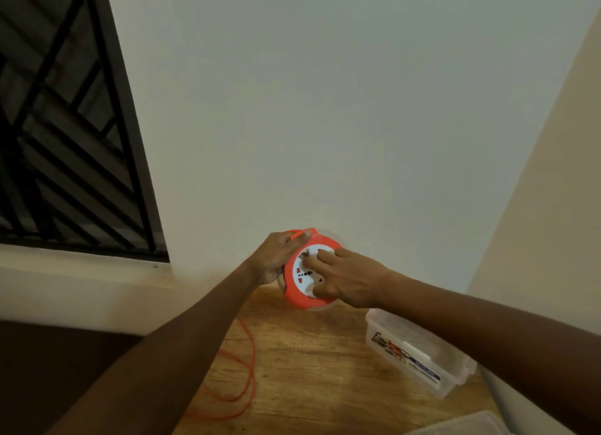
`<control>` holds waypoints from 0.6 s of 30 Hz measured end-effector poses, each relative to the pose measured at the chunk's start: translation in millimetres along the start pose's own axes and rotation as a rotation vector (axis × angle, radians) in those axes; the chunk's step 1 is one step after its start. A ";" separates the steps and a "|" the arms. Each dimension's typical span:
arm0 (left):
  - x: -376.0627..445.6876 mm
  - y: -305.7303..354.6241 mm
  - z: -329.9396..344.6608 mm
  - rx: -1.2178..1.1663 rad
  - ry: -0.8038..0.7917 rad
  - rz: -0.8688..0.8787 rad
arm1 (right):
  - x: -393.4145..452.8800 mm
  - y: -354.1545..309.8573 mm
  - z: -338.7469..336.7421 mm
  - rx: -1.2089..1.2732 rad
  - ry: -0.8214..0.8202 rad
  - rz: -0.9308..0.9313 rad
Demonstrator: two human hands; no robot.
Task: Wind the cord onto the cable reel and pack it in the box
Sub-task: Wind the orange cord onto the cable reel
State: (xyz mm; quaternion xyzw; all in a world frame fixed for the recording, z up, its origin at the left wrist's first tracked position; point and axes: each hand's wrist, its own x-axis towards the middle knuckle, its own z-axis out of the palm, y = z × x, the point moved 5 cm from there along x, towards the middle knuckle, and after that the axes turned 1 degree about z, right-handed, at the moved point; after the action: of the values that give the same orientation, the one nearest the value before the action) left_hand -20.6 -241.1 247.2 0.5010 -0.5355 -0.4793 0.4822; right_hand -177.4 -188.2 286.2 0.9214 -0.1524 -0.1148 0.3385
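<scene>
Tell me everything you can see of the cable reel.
The cable reel is a round drum with an orange plastic rim and a white face bearing socket holes and small red marks. It is held up above the wooden table, face tilted toward the camera. The left hand grips its left edge, with orange cord passing under the thumb at the top. The right hand lies across the white face, fingers pressed on it. Loose cord trails onto the table.

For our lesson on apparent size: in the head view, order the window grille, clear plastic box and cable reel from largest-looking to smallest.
1. window grille
2. clear plastic box
3. cable reel

The box lies nearer the camera than the reel, so their true order is unsure.
</scene>
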 end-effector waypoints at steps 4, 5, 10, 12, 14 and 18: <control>1.5 0.6 1.4 0.027 -0.022 -0.008 | -0.6 -1.2 -0.1 -0.049 -0.069 0.007; 1.4 1.0 2.2 0.024 -0.025 -0.011 | -0.5 -1.0 -1.0 -0.062 -0.068 0.005; -0.1 2.6 8.6 0.104 -0.063 -0.006 | 5.4 -5.1 -1.4 -0.108 -0.100 -0.016; -1.5 2.6 11.1 0.090 -0.068 -0.013 | 7.6 -8.1 0.7 -0.142 -0.118 -0.018; -1.5 3.7 10.6 0.088 -0.059 -0.003 | 8.3 -11.6 4.6 -0.167 -0.125 0.018; 0.2 2.8 4.1 0.040 -0.011 0.003 | 11.1 -14.6 10.6 -0.149 -0.122 0.145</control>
State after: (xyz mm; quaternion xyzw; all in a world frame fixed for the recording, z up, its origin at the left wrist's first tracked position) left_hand -24.9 -241.1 249.7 0.5070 -0.5486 -0.4704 0.4698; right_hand -167.5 -187.9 267.5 0.8715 -0.2300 -0.1569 0.4036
